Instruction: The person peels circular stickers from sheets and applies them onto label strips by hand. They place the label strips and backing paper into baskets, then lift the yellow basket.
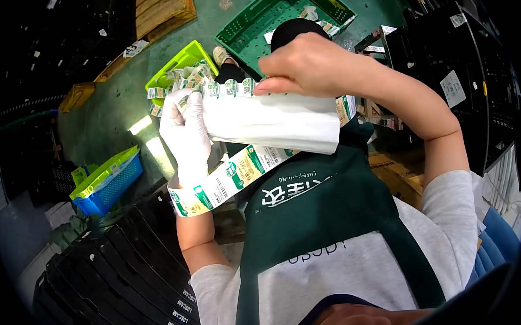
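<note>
A white sheet or bag (pixel 276 124) stretches between my hands, with small green-and-white labels (pixel 230 88) along its upper edge. My left hand (pixel 184 128), in a white glove, is closed on the sheet's left end, its thumb and fingers pinched together. Bare, my right hand (pixel 303 67) is closed at the upper edge, its thumb by the labels; whatever its fingertips pinch is partly hidden. A long strip of printed labels (pixel 238 174) loops around my left forearm and runs behind the sheet, its end showing at the right.
Ahead lie a green crate (pixel 243 27) with packets and a lime basket (pixel 194 52) full of labelled packets. Lime and blue baskets (pixel 119 180) stand at left. Black crates (pixel 126 273) are stacked lower left, more at right. A wooden pallet (pixel 164 13) is at the top.
</note>
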A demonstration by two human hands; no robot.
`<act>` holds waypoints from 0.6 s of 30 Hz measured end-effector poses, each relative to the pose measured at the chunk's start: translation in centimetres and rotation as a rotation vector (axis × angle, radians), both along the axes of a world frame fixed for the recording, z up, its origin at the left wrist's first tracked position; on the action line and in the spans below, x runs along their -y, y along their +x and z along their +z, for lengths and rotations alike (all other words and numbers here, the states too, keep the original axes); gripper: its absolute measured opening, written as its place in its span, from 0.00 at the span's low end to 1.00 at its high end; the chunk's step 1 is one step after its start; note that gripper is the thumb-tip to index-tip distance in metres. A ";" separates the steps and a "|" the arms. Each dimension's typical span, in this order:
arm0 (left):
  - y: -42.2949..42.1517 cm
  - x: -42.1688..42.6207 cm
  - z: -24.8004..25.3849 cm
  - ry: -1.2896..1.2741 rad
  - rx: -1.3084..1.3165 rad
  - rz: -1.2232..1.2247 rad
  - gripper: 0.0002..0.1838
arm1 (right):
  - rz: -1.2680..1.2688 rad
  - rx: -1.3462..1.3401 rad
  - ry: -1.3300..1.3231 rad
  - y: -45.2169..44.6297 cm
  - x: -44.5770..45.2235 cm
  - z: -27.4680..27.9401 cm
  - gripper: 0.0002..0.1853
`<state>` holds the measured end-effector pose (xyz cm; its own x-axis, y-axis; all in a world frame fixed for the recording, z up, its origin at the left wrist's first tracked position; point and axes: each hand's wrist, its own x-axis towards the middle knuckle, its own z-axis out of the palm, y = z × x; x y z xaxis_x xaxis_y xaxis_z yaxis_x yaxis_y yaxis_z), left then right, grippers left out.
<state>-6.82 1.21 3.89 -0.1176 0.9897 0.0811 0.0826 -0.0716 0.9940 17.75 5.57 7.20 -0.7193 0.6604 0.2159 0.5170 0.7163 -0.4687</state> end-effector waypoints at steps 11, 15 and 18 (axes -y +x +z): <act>-2.0 -0.2 -1.9 0.055 0.084 0.058 0.02 | -0.217 -0.394 -0.409 4.2 -0.3 -0.8 0.13; -2.4 -0.4 -2.7 0.031 0.028 0.113 0.03 | -0.082 -0.385 -0.552 3.4 1.6 -1.2 0.24; -3.2 -0.5 -2.6 -0.018 -0.158 0.231 0.03 | -0.180 -0.744 -0.656 4.0 1.5 -1.7 0.26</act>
<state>-10.01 1.69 1.33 -0.3274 0.9396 0.0995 0.2492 -0.0157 0.9683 21.78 4.03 5.50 -0.4274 0.8955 0.1245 0.0075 0.1413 -0.9899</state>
